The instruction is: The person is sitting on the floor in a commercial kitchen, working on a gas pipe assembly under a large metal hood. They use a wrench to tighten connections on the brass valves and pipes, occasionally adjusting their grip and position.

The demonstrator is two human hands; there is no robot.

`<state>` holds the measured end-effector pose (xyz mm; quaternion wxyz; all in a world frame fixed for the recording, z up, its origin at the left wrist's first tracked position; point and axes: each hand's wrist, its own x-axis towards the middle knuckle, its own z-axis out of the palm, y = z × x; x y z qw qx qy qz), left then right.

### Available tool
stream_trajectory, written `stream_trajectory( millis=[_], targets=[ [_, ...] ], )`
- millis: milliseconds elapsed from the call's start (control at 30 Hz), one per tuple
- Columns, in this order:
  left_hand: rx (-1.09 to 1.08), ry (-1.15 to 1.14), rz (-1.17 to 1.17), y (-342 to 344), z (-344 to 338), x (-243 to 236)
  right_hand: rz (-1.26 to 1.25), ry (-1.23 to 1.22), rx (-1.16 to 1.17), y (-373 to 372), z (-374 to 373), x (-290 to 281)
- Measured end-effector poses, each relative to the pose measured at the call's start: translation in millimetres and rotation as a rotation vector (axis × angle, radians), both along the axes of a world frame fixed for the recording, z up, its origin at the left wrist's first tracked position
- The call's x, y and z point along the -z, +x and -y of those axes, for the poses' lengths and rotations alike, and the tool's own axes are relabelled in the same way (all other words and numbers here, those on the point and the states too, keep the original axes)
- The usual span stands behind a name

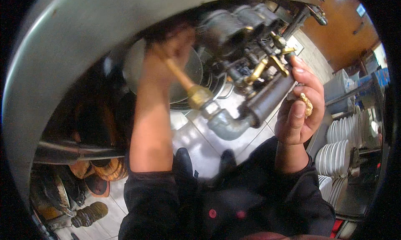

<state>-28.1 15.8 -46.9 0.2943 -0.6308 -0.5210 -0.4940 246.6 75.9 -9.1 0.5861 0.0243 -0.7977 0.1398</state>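
A dark metal gas pipe (271, 93) slants across the middle, fitted with brass valves (257, 70). At its near end a grey elbow (230, 125) joins a brass nut (199, 97) and a copper tube (178, 72). My left hand (177, 45) is blurred in shadow at the tube's upper end; its fingers cannot be made out. My right hand (307, 100) is curled beside the pipe's far end, fingertips near the last valve. Something small and whitish seems to lie between thumb and fingers, too unclear to name. A knobbly gold-coloured ring-like piece (307, 104) shows among those fingers.
Black round burner bodies (221, 31) sit behind the valves. A curved steel edge (62, 43) arches over the upper left. Stacked pots (196, 68) stand below. White plates (333, 158) fill a rack at right. Wooden-looking items (109, 169) lie lower left over floor tiles (196, 141).
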Motion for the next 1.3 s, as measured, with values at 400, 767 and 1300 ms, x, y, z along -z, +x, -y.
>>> stream_trajectory(
  millis=[400, 767, 1300],
  targets=[
    [0.845, -0.429, 0.836, 89, -3, -1, 0.268, -1.079, -0.119, 42, -67, 49],
    [0.65, -0.738, 0.559, 111, -41, 24, 0.396, -1.398, -0.471, 33, -62, 63],
    [0.588, -0.339, 0.798, 52, -27, -5, 0.044, -0.422, 0.053, 26, -32, 2]
  ],
)
